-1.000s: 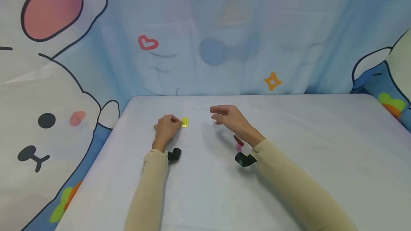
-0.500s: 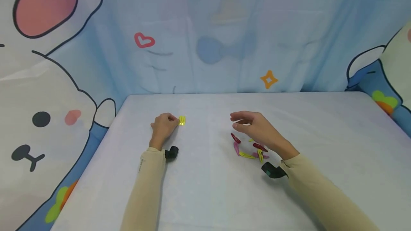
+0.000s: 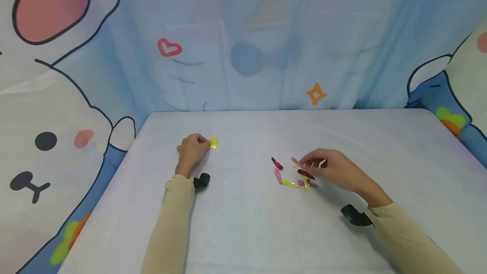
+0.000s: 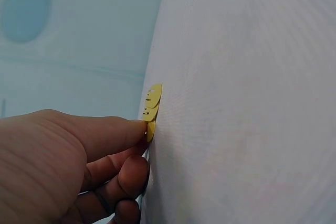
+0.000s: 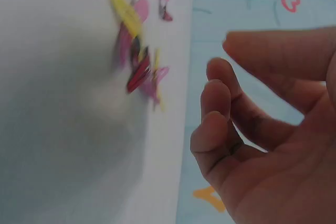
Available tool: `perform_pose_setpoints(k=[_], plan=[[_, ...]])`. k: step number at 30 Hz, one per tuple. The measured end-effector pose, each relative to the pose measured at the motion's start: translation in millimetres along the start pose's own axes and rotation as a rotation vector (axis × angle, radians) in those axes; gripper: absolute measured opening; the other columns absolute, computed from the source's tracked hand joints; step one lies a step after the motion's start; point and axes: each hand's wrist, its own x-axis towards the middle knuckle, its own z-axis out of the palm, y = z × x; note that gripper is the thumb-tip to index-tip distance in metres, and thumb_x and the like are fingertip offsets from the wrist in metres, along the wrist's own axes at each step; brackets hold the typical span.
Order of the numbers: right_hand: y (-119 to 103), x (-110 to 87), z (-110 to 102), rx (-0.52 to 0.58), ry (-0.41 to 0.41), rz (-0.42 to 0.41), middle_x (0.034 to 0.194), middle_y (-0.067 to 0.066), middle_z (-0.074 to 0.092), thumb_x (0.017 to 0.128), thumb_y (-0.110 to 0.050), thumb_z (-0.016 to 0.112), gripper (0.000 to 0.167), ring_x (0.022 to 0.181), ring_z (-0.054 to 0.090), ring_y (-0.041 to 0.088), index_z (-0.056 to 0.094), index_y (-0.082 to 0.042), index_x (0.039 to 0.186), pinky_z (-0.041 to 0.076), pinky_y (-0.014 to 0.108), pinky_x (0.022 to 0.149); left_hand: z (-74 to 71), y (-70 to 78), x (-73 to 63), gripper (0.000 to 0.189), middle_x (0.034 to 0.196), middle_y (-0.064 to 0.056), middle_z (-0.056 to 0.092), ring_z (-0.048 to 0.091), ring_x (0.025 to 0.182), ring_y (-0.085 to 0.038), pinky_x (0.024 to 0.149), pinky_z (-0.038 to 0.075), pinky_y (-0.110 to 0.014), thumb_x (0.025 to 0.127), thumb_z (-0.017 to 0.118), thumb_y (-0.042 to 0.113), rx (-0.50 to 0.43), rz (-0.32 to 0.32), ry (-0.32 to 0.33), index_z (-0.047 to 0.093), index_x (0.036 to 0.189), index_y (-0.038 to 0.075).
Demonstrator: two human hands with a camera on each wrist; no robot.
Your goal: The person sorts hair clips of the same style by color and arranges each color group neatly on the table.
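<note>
At the left of the table, my left hand [image 3: 192,151] pinches the near end of a short row of yellow snap hair clips [image 3: 214,143] with thumb and index finger. In the left wrist view these yellow hair clips [image 4: 153,100] overlap on the white cloth, the thumb [image 4: 118,134] against the lowest one. My right hand [image 3: 338,170] hovers beside a loose group of snap hair clips, with a dark red hair clip [image 3: 306,174] and a pink hair clip [image 3: 298,162] nearest its fingertips. The right wrist view shows a gap between its thumb and bent fingers [image 5: 215,98], nothing held.
Around the group lie another dark red hair clip [image 3: 277,163], a pink hair clip [image 3: 278,176] and a yellow hair clip [image 3: 291,184], some overlapping. A white cloth covers the table [image 3: 236,223]. A blue patterned curtain [image 3: 213,83] hangs behind its far edge.
My right hand has moved from the table's middle to the right and lower, toward the loose hair clips, uncovering them. My left hand stays at the yellow clips.
</note>
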Motion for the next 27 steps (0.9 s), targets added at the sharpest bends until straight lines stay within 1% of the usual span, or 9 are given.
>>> perform_pose_setpoints(k=[3, 6, 10, 14, 17, 22, 25, 27], plan=[[9, -3.8, -1, -0.022, -0.063, -0.049, 0.108, -0.001, 0.071, 0.096, 0.001, 0.075, 0.022, 0.100, 0.061, 0.023, 0.079, -0.009, 0.115, 0.052, 0.031, 0.082, 0.9, -0.3, -0.3, 0.019, 0.101, -0.015, 0.075, 0.062, 0.101, -0.036, 0.103, 0.032, -0.059, 0.100, 0.070, 0.020, 0.000, 0.003, -0.002, 0.075, 0.101, 0.001], [14, -3.1, 0, -0.041, -0.117, -0.066, 0.112, -0.001, 0.068, 0.093, 0.000, 0.079, 0.021, 0.107, 0.058, 0.026, 0.080, -0.014, 0.110, 0.052, 0.036, 0.084, 1.7, -1.1, -0.1, 0.019, 0.101, -0.015, 0.075, 0.063, 0.102, -0.036, 0.103, 0.032, -0.059, 0.100, 0.070, 0.020, 0.000, 0.010, -0.003, 0.074, 0.101, 0.001], [19, 0.4, 7, -0.118, -0.161, -0.104, 0.112, 0.000, 0.063, 0.090, 0.000, 0.081, 0.022, 0.110, 0.052, 0.029, 0.080, -0.019, 0.102, 0.050, 0.042, 0.086, 1.5, -1.2, -0.2, 0.019, 0.100, -0.015, 0.074, 0.062, 0.102, -0.036, 0.103, 0.032, -0.059, 0.100, 0.070, 0.019, -0.003, 0.011, -0.005, 0.074, 0.100, 0.001], [19, -0.1, 12, -0.198, -0.157, -0.157, 0.110, -0.001, 0.061, 0.087, 0.004, 0.079, 0.028, 0.108, 0.050, 0.028, 0.078, -0.022, 0.097, 0.049, 0.042, 0.084, 1.2, 0.2, 0.4, 0.018, 0.098, -0.014, 0.073, 0.061, 0.102, -0.036, 0.103, 0.031, -0.058, 0.100, 0.070, 0.019, -0.012, 0.017, -0.004, 0.074, 0.099, 0.001], [17, -1.4, 13, -0.225, -0.140, -0.151, 0.109, -0.001, 0.059, 0.087, 0.006, 0.079, 0.029, 0.107, 0.049, 0.028, 0.077, -0.021, 0.095, 0.049, 0.040, 0.083, 1.2, 0.7, 1.0, 0.018, 0.098, -0.014, 0.073, 0.060, 0.102, -0.036, 0.103, 0.031, -0.058, 0.100, 0.071, 0.020, -0.017, 0.017, -0.003, 0.074, 0.099, 0.002], [15, -0.4, 13, -0.258, -0.143, -0.128, 0.105, -0.004, 0.061, 0.087, 0.004, 0.082, 0.025, 0.106, 0.051, 0.027, 0.075, -0.019, 0.091, 0.051, 0.040, 0.084, 0.7, -0.5, 0.5, 0.018, 0.100, -0.014, 0.074, 0.061, 0.103, -0.036, 0.103, 0.031, -0.058, 0.099, 0.070, 0.019, -0.010, 0.012, -0.002, 0.074, 0.100, 0.002], [15, 0.1, 12, -0.270, -0.145, -0.141, 0.099, -0.008, 0.063, 0.086, 0.002, 0.085, 0.025, 0.099, 0.053, 0.023, 0.073, -0.020, 0.087, 0.051, 0.039, 0.082, 0.3, -0.8, -0.1, 0.019, 0.100, -0.015, 0.074, 0.061, 0.104, -0.036, 0.103, 0.031, -0.058, 0.100, 0.070, 0.020, -0.010, 0.015, -0.002, 0.074, 0.100, 0.001], [16, -0.2, 10, -0.257, -0.152, -0.148, 0.097, -0.010, 0.064, 0.086, 0.002, 0.086, 0.025, 0.095, 0.054, 0.020, 0.072, -0.019, 0.085, 0.051, 0.038, 0.080, 0.3, -0.4, -0.4, 0.019, 0.100, -0.015, 0.074, 0.061, 0.104, -0.036, 0.103, 0.031, -0.058, 0.100, 0.070, 0.020, -0.010, 0.014, -0.002, 0.074, 0.100, 0.001]])
